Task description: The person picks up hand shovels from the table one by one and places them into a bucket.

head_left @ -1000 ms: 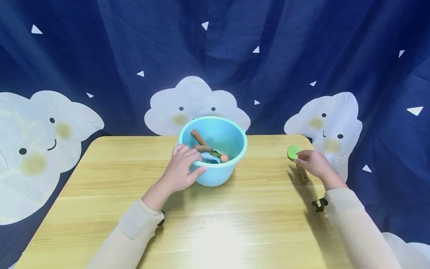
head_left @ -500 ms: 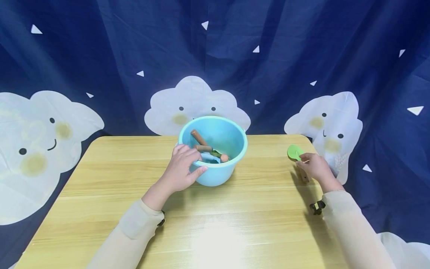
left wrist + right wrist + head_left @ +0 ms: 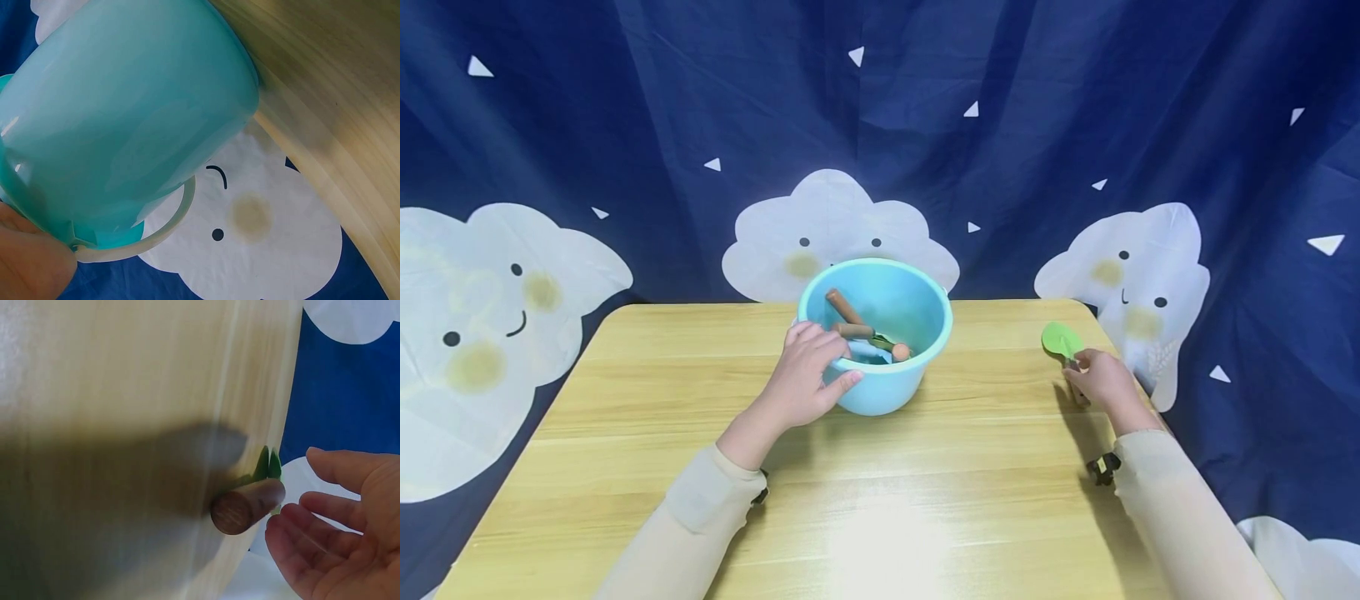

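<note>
My left hand (image 3: 805, 375) grips the near left rim of a light blue bucket (image 3: 883, 392), fingers over the edge inside and thumb outside. Only part of this hand shows in the left wrist view, by the bucket's white handle (image 3: 175, 225). Over at the table's right side lies a small garden trowel (image 3: 1060, 339) with a green blade and a wooden handle. My right hand (image 3: 1105, 379) is just above its neck. In the right wrist view, the thumb and fingers stand apart beside the trowel's wooden handle (image 3: 244, 509), not closed round it.
Inside the bucket lie several tools with brown wooden handles (image 3: 844, 307) and a light blue piece (image 3: 868, 352). The wooden table (image 3: 985, 450) ends close behind the bucket and right beside the trowel. A dark blue curtain (image 3: 925, 83) with white clouds hangs behind.
My right hand has moved slightly down and nearer me, from the trowel's blade toward its handle, uncovering more of the green blade. The left hand and bucket have stayed still.
</note>
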Tool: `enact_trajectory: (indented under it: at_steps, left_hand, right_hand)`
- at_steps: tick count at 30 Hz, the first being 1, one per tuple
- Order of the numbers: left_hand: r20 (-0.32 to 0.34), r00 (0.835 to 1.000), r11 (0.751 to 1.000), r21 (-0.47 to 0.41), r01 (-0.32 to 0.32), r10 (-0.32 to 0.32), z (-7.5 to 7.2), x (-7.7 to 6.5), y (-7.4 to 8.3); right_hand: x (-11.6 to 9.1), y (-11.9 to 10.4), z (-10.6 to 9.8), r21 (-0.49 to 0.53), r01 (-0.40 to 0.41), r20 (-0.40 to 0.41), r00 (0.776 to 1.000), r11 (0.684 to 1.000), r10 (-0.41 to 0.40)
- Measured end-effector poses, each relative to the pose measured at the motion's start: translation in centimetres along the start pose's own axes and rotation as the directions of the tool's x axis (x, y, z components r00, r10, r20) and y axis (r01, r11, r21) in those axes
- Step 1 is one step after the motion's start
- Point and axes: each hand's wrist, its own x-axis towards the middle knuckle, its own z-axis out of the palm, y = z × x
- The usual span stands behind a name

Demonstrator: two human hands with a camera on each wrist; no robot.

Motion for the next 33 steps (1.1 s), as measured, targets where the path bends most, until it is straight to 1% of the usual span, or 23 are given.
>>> enact_trajectory:
  at_steps: [8, 15, 19, 25, 33]
  left_hand:
    - [0.005, 1.0, 1.0, -0.001, 0.002, -0.002, -0.1, 0.1, 0.1]
    - [0.017, 1.0, 1.0, 0.0, 0.014, -0.014, -0.3, 0.0, 0.3]
    - [0.019, 1.0, 1.0, 0.0, 0.019, -0.019, -0.3, 0.0, 0.3]
    - [0.016, 1.0, 1.0, -0.002, 0.014, -0.014, -0.2, -0.1, 0.3]
    - [0.004, 1.0, 1.0, 0.0, 0.006, -0.006, 0.0, -0.1, 0.0]
  right_hand:
    - [0.0, 0.5, 0.7, -0.013, -0.027, -0.002, 1.0, 1.0, 0.027]
    - [-0.1, 0.9, 1.0, -0.019, -0.06, 0.057, 0.997, 0.998, 0.061]
    - [-0.1, 1.3, 1.4, -0.016, -0.067, 0.073, 0.995, 0.998, 0.068]
    - [0.1, 1.8, 2.0, -0.024, -0.076, 0.059, 0.995, 0.997, 0.078]
    - [0.2, 1.4, 2.3, -0.041, -0.118, 0.057, 0.991, 0.992, 0.12]
